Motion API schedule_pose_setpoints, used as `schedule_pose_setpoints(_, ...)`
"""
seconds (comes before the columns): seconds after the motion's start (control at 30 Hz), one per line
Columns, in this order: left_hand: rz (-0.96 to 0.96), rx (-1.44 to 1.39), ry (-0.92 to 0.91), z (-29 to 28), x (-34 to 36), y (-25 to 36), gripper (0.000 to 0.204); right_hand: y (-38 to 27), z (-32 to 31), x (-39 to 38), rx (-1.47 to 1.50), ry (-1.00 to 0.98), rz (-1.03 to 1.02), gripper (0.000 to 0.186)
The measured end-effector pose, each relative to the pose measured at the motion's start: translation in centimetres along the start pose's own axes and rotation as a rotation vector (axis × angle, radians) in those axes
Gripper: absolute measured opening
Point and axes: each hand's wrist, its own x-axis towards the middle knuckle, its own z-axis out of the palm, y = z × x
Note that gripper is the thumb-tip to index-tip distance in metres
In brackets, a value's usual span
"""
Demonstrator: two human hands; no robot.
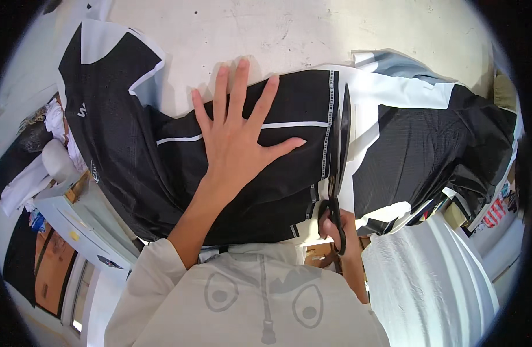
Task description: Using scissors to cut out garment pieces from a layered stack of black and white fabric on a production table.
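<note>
My left hand (235, 130) lies flat with fingers spread on a black fabric piece (295, 147) that has a white stripe across it. My right hand (346, 228) grips the handles of a large pair of black scissors (339, 150). Their long blades point away from me, along the printed band at the right edge of the black piece. White fabric (364, 124) lies just right of the blades. Whether the blades have cloth between them, I cannot tell.
Another black piece with a white border (110, 75) spreads to the left. More black and white fabric (419, 153) lies bunched at the right. White cloth (428, 277) hangs at the lower right. A pale cabinet (87, 222) stands lower left, below the white table (266, 29).
</note>
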Motion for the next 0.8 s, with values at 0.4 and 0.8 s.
schedule_pose_setpoints(0.4,0.006,0.023,0.018,0.5,-0.1,0.1,0.112,-2.5,2.7,1.1,0.004,0.095,0.01,0.031)
schedule_pose_setpoints(0.8,0.006,-0.024,0.042,0.0,0.1,0.3,0.105,-4.8,2.6,1.6,-0.004,0.118,-0.004,0.036)
